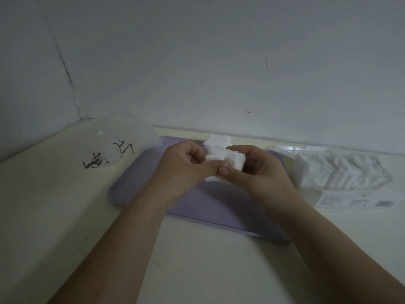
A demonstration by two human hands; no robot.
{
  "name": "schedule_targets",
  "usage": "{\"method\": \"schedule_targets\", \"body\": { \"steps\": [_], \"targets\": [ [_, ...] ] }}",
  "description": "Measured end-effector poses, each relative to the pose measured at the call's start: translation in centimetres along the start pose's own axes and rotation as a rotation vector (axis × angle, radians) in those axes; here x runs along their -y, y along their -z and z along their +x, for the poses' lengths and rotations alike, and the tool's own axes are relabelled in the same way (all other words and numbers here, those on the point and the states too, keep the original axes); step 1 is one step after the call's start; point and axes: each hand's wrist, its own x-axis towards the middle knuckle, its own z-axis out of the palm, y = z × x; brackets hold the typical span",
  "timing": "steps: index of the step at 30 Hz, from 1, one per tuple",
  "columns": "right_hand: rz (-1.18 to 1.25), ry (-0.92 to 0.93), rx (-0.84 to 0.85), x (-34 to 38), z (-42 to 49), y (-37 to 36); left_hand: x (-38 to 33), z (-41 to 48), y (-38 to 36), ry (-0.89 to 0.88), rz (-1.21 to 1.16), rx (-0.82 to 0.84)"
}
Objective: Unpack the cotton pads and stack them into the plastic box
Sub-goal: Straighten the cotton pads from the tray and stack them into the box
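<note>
Cotton pads (225, 160) are sitting as a small white bundle between your two hands, held above the purple tray (197, 207) on the worktop (65, 205). Your left hand (186, 165) and right hand (260, 170) are both curling closed around the bundle, thumbs meeting at its near edge. The pads are looking light, soft and easily splayed, so you are best pinching the flat faces squarely. Further right, the opened pack (341, 170) is lying beside the tray; at far left a clear plastic shape, possibly the box (122, 137), is resting near the wall.
</note>
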Motion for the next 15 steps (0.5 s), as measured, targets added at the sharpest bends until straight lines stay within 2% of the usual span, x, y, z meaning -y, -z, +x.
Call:
{"method": "schedule_targets", "body": {
  "steps": [4, 7, 11, 15],
  "targets": [
    [-0.011, -0.011, -0.129, 0.3, 0.2, 0.3, -0.3, 0.0, -0.5, 0.002, -0.123, -0.018],
    [-0.013, 0.012, -0.33, 0.9, 0.3, 0.8, 0.3, -0.2, -1.0, -0.031, -0.058, -0.017],
    [-0.071, 0.037, -0.526, 2.1, 0.4, 2.0, 0.6, -0.8, -2.9, -0.134, 0.087, 0.124],
    [-0.065, -0.076, -0.53, 1.8, 1.1, 2.7, -0.7, -1.9, -5.3, -0.246, 0.225, 0.288]
  ]
}}
